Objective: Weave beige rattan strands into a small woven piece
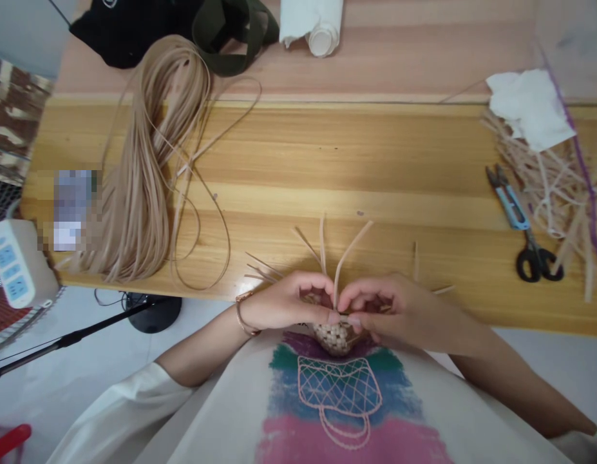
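Observation:
A small woven piece of beige strips (333, 336) is held close to my body at the table's front edge. Loose strip ends (349, 254) stick up and out from it on several sides. My left hand (298, 299) grips its left side, thumb and fingers closed on the weave. On the other side my right hand (382, 303) pinches the rim near the base of an upright strip, its thumb close to my left thumb. The far side of the piece is hidden behind my fingers.
A bundle of beige strips (143, 174) lies at left, near a white power socket block (22, 261). At right are blue-and-black scissors (530, 254), strip offcuts (544, 174) and white tissue (530, 106). A white roll (322, 38) and dark green strap (247, 45) sit at the back.

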Action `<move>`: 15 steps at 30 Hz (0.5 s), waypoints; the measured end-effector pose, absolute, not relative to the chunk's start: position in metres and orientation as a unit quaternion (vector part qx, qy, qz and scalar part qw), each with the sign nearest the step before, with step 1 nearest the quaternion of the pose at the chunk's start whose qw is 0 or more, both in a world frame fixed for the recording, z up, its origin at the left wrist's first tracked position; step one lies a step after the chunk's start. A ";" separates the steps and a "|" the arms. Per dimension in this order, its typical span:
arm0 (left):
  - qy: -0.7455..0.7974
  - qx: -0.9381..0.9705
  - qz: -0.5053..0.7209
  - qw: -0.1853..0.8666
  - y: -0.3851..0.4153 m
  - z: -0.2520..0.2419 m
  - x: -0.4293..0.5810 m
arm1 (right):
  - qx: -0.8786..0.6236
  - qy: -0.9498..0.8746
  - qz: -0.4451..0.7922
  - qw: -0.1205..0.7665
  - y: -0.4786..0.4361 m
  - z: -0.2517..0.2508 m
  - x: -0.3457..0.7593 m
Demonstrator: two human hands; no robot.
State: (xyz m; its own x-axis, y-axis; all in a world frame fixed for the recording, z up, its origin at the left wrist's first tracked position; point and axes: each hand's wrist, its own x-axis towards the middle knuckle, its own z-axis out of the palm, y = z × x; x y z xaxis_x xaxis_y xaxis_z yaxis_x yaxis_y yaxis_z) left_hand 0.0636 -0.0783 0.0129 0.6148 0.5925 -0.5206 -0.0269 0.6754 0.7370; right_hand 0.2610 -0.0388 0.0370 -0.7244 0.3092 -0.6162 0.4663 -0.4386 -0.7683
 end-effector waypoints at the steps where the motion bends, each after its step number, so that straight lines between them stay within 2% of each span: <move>1: 0.392 0.363 0.184 0.825 -0.078 0.013 0.063 | 0.369 0.537 -0.757 0.052 -0.039 0.038 0.261; 15: 0.421 0.375 0.215 0.798 -0.077 0.011 0.068 | 0.370 0.590 -0.717 0.040 -0.045 0.043 0.265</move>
State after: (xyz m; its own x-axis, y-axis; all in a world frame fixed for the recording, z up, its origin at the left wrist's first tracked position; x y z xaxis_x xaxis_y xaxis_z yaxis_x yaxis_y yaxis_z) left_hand 0.0680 -0.0772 0.0113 0.5535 0.6586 -0.5098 -0.0278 0.6264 0.7790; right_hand 0.2650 -0.0449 0.0432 -0.7231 0.3793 -0.5773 0.4934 -0.3012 -0.8160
